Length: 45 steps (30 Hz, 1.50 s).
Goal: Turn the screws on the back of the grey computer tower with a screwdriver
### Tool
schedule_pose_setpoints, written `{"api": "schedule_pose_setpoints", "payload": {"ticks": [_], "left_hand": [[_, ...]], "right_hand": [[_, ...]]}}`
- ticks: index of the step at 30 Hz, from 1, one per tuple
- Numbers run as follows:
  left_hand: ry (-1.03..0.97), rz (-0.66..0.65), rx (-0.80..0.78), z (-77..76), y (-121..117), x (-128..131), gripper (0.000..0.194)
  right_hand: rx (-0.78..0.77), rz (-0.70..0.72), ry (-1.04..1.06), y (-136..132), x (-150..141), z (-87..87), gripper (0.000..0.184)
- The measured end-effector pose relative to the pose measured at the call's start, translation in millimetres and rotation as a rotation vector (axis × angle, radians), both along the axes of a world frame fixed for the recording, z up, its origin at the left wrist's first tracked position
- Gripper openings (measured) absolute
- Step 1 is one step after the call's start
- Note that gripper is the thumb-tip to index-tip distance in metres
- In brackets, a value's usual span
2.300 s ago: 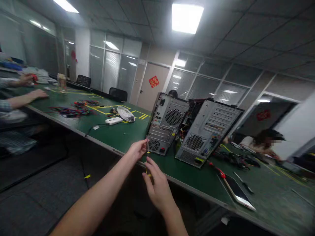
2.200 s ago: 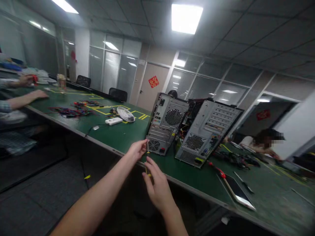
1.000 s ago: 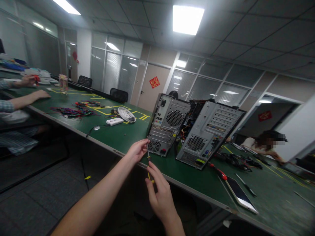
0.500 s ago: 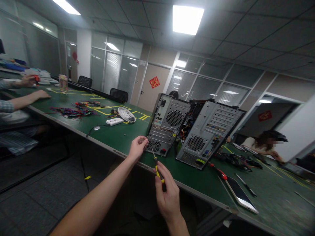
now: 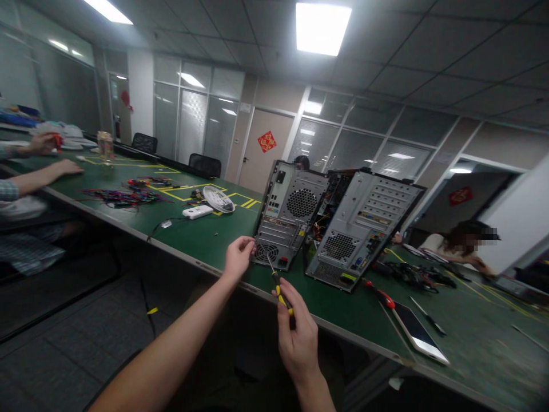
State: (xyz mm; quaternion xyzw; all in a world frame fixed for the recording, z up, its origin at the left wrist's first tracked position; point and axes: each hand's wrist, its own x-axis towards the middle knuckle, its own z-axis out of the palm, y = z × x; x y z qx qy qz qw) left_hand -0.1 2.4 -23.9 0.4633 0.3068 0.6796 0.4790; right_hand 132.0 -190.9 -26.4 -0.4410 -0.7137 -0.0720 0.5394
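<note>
My right hand (image 5: 297, 335) grips a small yellow and black screwdriver (image 5: 279, 289), its tip slanting up towards the back of a grey computer case (image 5: 289, 212). My left hand (image 5: 238, 256) hovers by the case's lower left corner with thumb and fingers pinched together; whatever is between them is too small to make out. A second grey computer case (image 5: 364, 226) stands just to the right, with cables showing in the gap between the two. Both cases rest near the front edge of the green table (image 5: 214, 237).
A red-handled tool (image 5: 380, 294), a phone (image 5: 418, 332) and a dark tool (image 5: 426, 316) lie right of the cases. A small white fan (image 5: 218, 199), a white device (image 5: 197, 212) and coloured wires (image 5: 122, 196) lie to the left. Another person's arms (image 5: 43, 174) rest far left; someone sits far right (image 5: 461, 246).
My left hand let go of the screwdriver shaft and stayed pinched by the case. My right hand carried the screwdriver to the right and tilted it towards the case.
</note>
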Motion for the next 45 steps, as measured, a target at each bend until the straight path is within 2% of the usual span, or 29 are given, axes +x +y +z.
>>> {"api": "schedule_pose_setpoints", "payload": {"ticks": [6, 9, 14, 18, 27, 38, 43, 45], "left_hand": [[-0.171, -0.086, -0.110, 3.0, 0, -1, 0.026], [-0.095, -0.044, -0.072, 3.0, 0, -4, 0.021], [0.154, 0.072, 0.090, -3.3, 2, -10, 0.008], [0.233, 0.113, 0.151, -5.5, 3, -12, 0.004], [0.198, 0.132, 0.150, 6.9, -1, -13, 0.010], [0.342, 0.190, 0.231, 8.1, 3, -14, 0.007], [0.303, 0.176, 0.214, 6.8, 4, -11, 0.002], [0.253, 0.173, 0.189, 4.5, 6, -9, 0.009]], "right_hand": [[-0.009, -0.007, 0.021, 2, 2, -0.7, 0.035], [-0.009, -0.015, 0.024, 3, 2, 0.0, 0.034], [-0.002, -0.022, 0.019, 2, 2, 0.5, 0.034], [-0.009, -0.017, 0.021, 2, 2, 0.3, 0.034], [-0.008, -0.015, 0.023, 2, 2, 0.3, 0.033], [-0.015, -0.010, 0.013, 2, 2, 1.5, 0.033], [-0.018, -0.010, 0.020, 0, 1, 3.2, 0.032], [-0.023, -0.013, 0.020, 0, 2, 2.9, 0.032]]}}
